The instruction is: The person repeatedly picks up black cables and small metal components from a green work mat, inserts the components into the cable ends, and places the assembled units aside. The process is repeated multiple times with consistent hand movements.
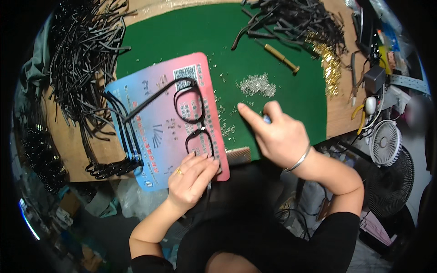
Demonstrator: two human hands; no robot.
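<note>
My left hand (pixel 191 179) is closed on the lower end of a black eyeglass frame (pixel 202 107). The frame lies on a pink and blue printed mat (pixel 159 159), one temple stretched out to the left. My right hand (pixel 280 136) is over the green mat (pixel 291 100), its index finger stretched toward scattered tiny metal parts. Its other fingers are curled around something with a bluish tip, mostly hidden. Just beyond that fingertip is a small heap of silvery metal parts (pixel 257 85). A brass-coloured screwdriver (pixel 282 59) lies farther back.
Loose black temples (pixel 84 59) are heaped at the left, with another heap (pixel 296 22) at the back right. Beside that one are shiny gold pieces (pixel 332 70). More black frames (pixel 114 168) sit at the printed mat's left. Pliers (pixel 359 118) and a small fan (pixel 385 143) are at the right.
</note>
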